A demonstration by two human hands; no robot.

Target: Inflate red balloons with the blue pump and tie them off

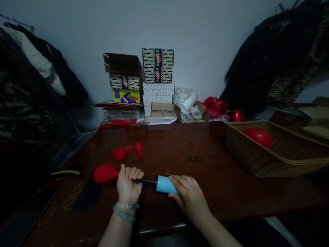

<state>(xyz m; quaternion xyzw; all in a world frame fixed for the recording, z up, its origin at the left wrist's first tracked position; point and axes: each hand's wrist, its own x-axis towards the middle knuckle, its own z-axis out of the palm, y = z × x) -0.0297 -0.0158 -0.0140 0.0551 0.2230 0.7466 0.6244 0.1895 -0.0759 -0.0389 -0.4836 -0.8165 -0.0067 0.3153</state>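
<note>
A small, partly filled red balloon (105, 172) sticks out to the left of my left hand (130, 183). That hand is closed around the balloon's neck, where it meets the black nozzle end of a hand pump; the join itself is hidden by my fingers. My right hand (189, 193) is wrapped round the light blue barrel of the balloon pump (164, 184), which lies level between both hands above the table's front part. Beyond my left hand, one limp red balloon (119, 153) and another red balloon (138, 148) rest on the table.
A wicker basket (257, 168) on the right holds an inflated red balloon (259, 137). Black rings (194, 159) lie on the dark wooden table (216, 140). Yellow rubber bands (69, 202) and a phone (31, 212) are at left. Stacked boxes (158, 92) stand along the wall.
</note>
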